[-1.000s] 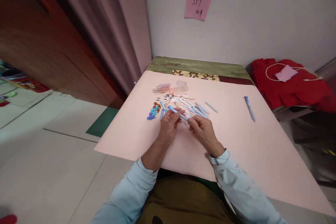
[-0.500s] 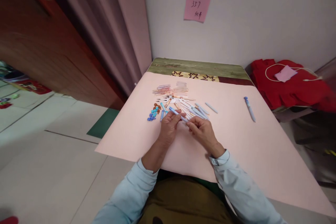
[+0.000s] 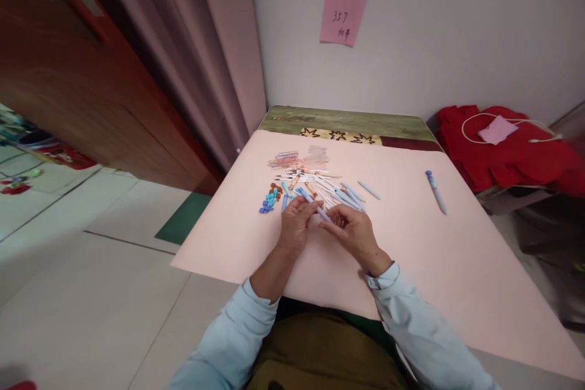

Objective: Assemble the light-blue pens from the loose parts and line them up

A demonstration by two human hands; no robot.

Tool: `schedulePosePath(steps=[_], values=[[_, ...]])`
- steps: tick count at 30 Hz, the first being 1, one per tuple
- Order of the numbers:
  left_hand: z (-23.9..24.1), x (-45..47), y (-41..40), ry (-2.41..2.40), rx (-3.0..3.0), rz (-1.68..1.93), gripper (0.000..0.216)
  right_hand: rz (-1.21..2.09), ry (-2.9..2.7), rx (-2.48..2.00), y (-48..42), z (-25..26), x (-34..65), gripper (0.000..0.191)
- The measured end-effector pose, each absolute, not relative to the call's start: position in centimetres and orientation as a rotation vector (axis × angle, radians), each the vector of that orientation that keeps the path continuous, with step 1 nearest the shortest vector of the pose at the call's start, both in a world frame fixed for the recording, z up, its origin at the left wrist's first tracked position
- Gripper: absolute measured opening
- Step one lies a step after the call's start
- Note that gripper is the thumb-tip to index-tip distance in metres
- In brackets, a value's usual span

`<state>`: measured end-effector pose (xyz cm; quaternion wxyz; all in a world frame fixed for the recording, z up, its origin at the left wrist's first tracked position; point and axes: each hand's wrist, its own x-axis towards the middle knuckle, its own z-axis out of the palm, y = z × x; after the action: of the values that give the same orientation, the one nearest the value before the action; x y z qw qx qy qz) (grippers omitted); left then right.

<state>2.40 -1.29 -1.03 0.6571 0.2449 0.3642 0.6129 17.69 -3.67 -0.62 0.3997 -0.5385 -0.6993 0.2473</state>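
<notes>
Pinched at its two ends between left hand (image 3: 296, 225) and right hand (image 3: 354, 233), both closed on one blue pen barrel (image 3: 314, 205), kept low over the counter (image 3: 434, 256) and close to the body, likely for steadiness and a near look. Just beyond the fingers, within easy reach, a loose heap of pen parts (image 3: 322, 183), with small blue and brown caps (image 3: 270, 197) bunched at its left edge, apparently sorted by kind. Well off to the right, alone, a whole pen (image 3: 436, 191), seemingly set apart from the loose pieces
</notes>
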Motion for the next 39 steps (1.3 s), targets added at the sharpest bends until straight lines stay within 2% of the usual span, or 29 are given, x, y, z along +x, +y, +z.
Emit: schedulePosePath(steps=[13, 28, 36, 39], values=[[-0.7, 2.3, -1.8, 0.761, 0.646, 1.315, 0.030, 0.875, -1.712, -1.290, -4.0, -0.3, 17.8, 0.029], [-0.7, 2.8, -2.0, 0.992, 0.875, 1.373, 0.041, 0.560, -1.669, -1.376, -3.8, -0.6, 17.5, 0.024], [-1.0, -6.4, -2.3, 1.536, 1.143, 1.690, 0.020, 0.554, -1.464, -1.431, -3.8, -0.8, 17.5, 0.023], [-1.9, -10.1, -2.6, 1.861, 1.270, 1.542, 0.015, 0.534, -1.583, -1.438, -3.9, -1.0, 17.4, 0.021]])
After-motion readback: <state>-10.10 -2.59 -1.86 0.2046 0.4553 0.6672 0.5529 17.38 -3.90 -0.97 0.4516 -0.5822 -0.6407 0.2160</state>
